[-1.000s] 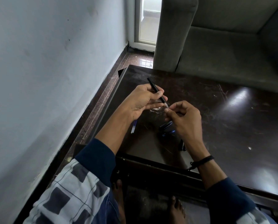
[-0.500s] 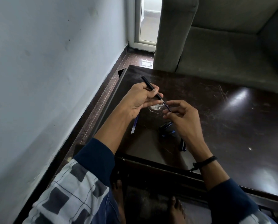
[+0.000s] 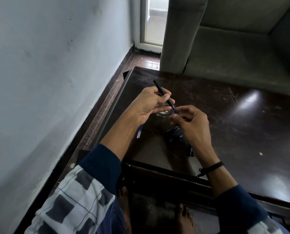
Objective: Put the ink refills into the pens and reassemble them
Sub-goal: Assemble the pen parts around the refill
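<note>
My left hand [image 3: 149,103] grips a thin black pen barrel [image 3: 159,87] that points up and away to the left. My right hand [image 3: 191,122] pinches a bluish ink refill [image 3: 175,109] at the barrel's near end, where the two meet. A loose refill [image 3: 139,132] lies on the dark table [image 3: 242,132] under my left wrist. Dark and blue pen parts [image 3: 173,134] lie under my right hand, partly hidden. Another dark piece [image 3: 189,152] lies by my right wrist.
A pale wall runs along the left, with a strip of tiled floor beside the table. A grey sofa [image 3: 225,48] stands just behind the table's far edge. A small round shiny object [image 3: 164,113] rests on the table beneath my hands.
Both hands have shifted slightly away and to the left with the barrel. My right fingers have moved along to the barrel's near end, where the blue refill now shows.
</note>
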